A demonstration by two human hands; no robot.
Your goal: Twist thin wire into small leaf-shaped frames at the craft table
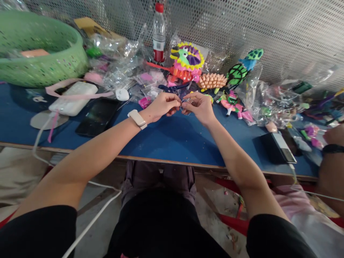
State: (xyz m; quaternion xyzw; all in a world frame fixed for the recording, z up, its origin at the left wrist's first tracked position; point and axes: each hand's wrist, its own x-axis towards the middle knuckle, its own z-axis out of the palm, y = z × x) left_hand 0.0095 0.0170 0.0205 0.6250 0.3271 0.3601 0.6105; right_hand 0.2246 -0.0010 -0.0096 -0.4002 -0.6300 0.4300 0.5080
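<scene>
My left hand (163,106), with a pale band (137,119) on its wrist, pinches with thumb and fingertips just above the blue table (172,138). Touching or nearly touching it, my right hand (201,108) is closed in a pinch too. Thin, shiny strands show between the fingertips, too small to name. Behind the hands stand a colourful clay figure with a yellow frill (188,59) and a brown spiky clay figure (212,81). A bright pink piece (144,103) lies beside my left hand.
A green basket (67,59) fills the back left. A black phone (98,116) and white power bank (75,98) lie left. Behind are a bottle (159,36) and plastic bags (118,71). At right are a dark device (278,147) and another person's arm (333,172).
</scene>
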